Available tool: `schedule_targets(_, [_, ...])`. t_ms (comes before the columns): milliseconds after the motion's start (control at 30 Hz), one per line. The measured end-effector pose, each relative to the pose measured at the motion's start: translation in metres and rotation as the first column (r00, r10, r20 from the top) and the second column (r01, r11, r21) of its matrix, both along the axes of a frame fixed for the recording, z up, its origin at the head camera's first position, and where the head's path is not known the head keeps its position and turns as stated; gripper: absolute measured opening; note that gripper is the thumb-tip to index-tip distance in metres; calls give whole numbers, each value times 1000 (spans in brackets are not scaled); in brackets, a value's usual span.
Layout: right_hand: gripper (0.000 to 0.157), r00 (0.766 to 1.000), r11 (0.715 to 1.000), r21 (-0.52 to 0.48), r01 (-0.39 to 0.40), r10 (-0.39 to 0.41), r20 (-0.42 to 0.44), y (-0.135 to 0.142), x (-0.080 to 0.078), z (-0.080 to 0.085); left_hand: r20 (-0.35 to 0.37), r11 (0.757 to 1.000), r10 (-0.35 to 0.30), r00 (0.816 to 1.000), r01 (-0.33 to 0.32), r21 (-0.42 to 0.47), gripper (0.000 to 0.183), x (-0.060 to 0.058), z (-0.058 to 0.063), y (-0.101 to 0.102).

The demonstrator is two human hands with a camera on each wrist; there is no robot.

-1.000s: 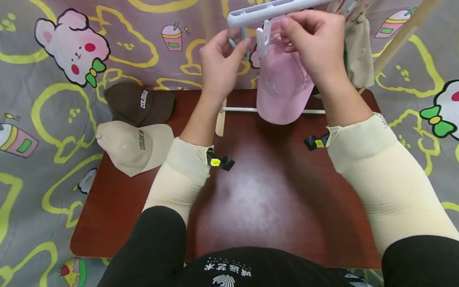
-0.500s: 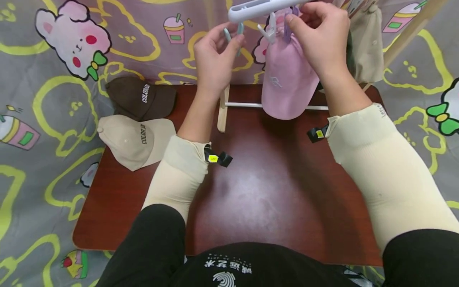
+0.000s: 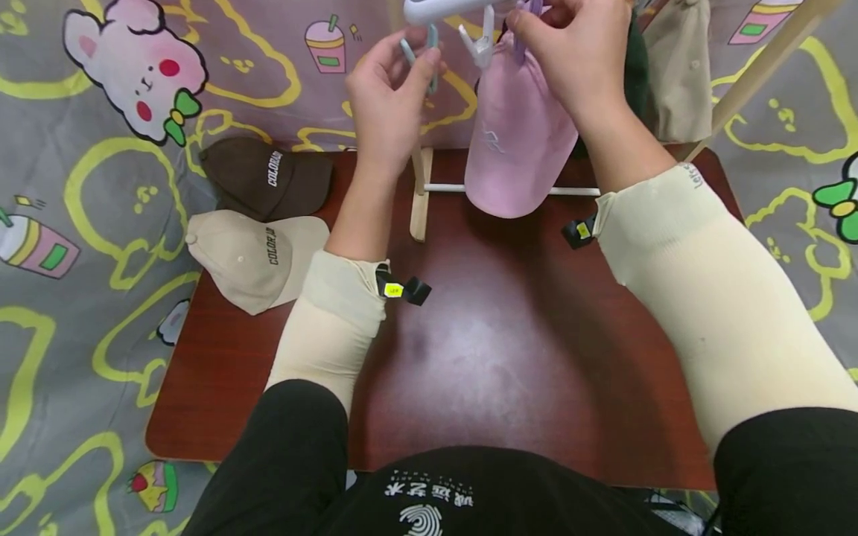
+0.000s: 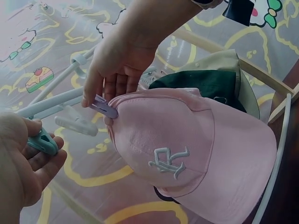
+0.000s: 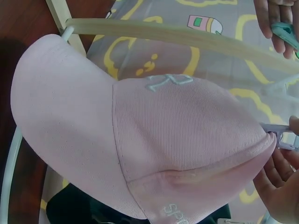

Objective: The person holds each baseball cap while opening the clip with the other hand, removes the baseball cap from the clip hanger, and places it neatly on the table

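A pink baseball cap [image 3: 512, 126] hangs brim down, the back of its crown caught in a purple clothespin [image 4: 105, 107]. My right hand [image 3: 579, 63] pinches that clothespin, thumb on one side and fingers on the other, as the right wrist view shows. On the left, my left hand [image 3: 387, 104] holds a teal clothespin [image 4: 44, 142] between thumb and fingers, under the end of the pale clip hanger [image 3: 445, 9]. Between the hands dangles a white clothespin [image 3: 481, 48], with nothing in it. The head view cuts off the hanger's top.
A dark green cap [image 4: 196, 84] and a beige cap [image 3: 680, 74] hang behind the pink one. On the table [image 3: 469, 357], a brown cap [image 3: 261, 179] and a cream cap [image 3: 251, 260] lie at the left. A wooden rack with a white crossbar [image 3: 576, 191] stands at the back.
The purple clothespin has come into view at the right fingertips, on the cap. Hanger, cap and both hands have shifted up and left in the head view. The left hand keeps the teal clothespin.
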State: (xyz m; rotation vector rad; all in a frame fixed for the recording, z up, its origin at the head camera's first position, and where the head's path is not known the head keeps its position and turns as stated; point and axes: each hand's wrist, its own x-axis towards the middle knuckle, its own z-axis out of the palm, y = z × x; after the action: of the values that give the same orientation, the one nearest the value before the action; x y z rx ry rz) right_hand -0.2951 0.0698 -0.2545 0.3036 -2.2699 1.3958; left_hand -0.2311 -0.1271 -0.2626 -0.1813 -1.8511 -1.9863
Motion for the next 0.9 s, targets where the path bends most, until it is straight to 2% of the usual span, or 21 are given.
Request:
schedule_targets(100, [25,1000,1000,-8,-3,3,16,-1,1,2,-2,1000,-2,1000,2,1,24,-4,-4,-1])
schedule_targets(167, [25,1000,1000,-1,-14,14,6,-1,2,3,22,1000,-16,1000,16,-7,27,-7,-11,-2])
schedule_targets(233, [25,999,999,19,-27,28,-29,-1,3,3,66,997,-44,997,48,-56,31,-10,-19,-2])
schedule_targets(300, [26,997,998,46,-34,37,-66,-2,5,3,144,981,-73,987,98,-169,35,-11,-27,-1])
schedule_targets(367, [28,995,997,75,-29,36,-91,-1,6,2,218,931,-105,970,173,-320,38,-11,-33,2])
schedule_targets(433, [29,996,995,103,-15,24,-85,0,7,3,247,857,-146,958,247,-451,38,-9,-36,7])
schedule_targets(467, [29,997,993,114,-9,17,-73,0,8,3,253,819,-158,954,270,-507,39,-7,-36,11])
schedule_targets(500, [30,998,992,124,-1,9,-60,1,8,3,244,791,-170,955,280,-544,38,-6,-36,16])
schedule_targets(533, [30,999,992,129,-1,8,-54,1,9,3,223,767,-175,959,275,-580,38,-4,-35,21])
schedule_targets(567, [30,999,992,129,-2,8,-45,2,9,3,196,757,-182,964,264,-598,38,-2,-34,26])
schedule_targets(633, [30,999,992,129,-3,8,-39,3,10,3,140,751,-178,974,226,-621,40,1,-32,37])
schedule_targets(733, [29,999,993,117,-15,21,-48,3,10,2,81,763,-148,986,165,-625,49,4,-29,51])
schedule_targets(800, [28,998,994,112,-20,27,-57,4,10,2,75,776,-135,988,152,-612,58,3,-28,58])
schedule_targets(900, [26,997,994,109,-29,36,-62,4,9,2,88,770,-118,989,147,-621,70,-1,-26,67])
